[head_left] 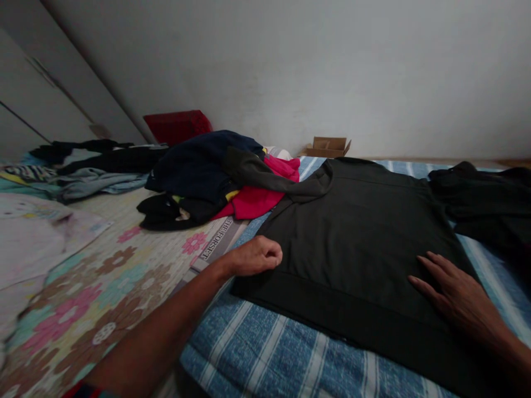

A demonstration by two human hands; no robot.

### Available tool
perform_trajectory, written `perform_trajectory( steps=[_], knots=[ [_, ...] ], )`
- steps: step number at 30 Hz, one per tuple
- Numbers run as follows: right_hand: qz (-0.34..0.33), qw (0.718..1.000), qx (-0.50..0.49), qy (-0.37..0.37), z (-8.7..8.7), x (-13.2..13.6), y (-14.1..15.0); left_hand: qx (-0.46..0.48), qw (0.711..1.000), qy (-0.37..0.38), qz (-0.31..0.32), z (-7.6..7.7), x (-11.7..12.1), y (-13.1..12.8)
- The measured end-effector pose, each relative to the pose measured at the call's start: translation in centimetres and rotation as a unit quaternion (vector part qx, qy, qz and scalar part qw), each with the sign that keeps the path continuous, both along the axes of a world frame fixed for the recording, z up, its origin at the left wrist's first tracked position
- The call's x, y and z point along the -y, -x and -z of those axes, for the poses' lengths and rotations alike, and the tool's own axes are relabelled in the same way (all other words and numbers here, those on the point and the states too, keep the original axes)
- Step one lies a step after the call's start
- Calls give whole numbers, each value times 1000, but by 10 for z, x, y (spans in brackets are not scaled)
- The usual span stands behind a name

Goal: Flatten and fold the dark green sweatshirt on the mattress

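Observation:
A dark green T-shirt (357, 232) lies spread flat on a blue striped cloth (265, 354), neck toward the wall. My left hand (257, 255) is curled at the shirt's left edge near the hem, fingers pinching the fabric there. My right hand (452, 293) rests flat, fingers apart, on the shirt's lower right part, pressing it down.
A pile of clothes (215, 177), navy, pink and black, sits left of the shirt. More dark garments (485, 199) lie at the right. A floral sheet (103, 287) covers the left side. A red cushion (176, 126) and a small cardboard box (328, 147) stand by the wall.

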State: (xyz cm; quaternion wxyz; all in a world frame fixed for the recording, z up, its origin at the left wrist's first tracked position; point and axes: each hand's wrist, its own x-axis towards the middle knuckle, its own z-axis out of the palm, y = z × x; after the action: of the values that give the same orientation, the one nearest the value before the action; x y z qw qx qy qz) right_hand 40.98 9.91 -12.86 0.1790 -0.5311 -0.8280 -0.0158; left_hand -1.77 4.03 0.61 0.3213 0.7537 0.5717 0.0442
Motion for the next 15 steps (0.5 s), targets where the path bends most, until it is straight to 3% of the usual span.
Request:
perform_trajectory(
  steps=[3,5,10,15],
  knots=[
    [4,1000,2,10,1,-1,0,24,998,55,19,-8,23,-2],
    [3,1000,1,14,1,-1,0,15,999,34,16,-8,25,-2],
    [3,1000,-2,14,3,-1,-2,-92,986,-135,-45,12,-8,-3],
    [5,1000,1,6,4,-2,-3,-167,967,-175,-80,32,-38,-9]
  ],
)
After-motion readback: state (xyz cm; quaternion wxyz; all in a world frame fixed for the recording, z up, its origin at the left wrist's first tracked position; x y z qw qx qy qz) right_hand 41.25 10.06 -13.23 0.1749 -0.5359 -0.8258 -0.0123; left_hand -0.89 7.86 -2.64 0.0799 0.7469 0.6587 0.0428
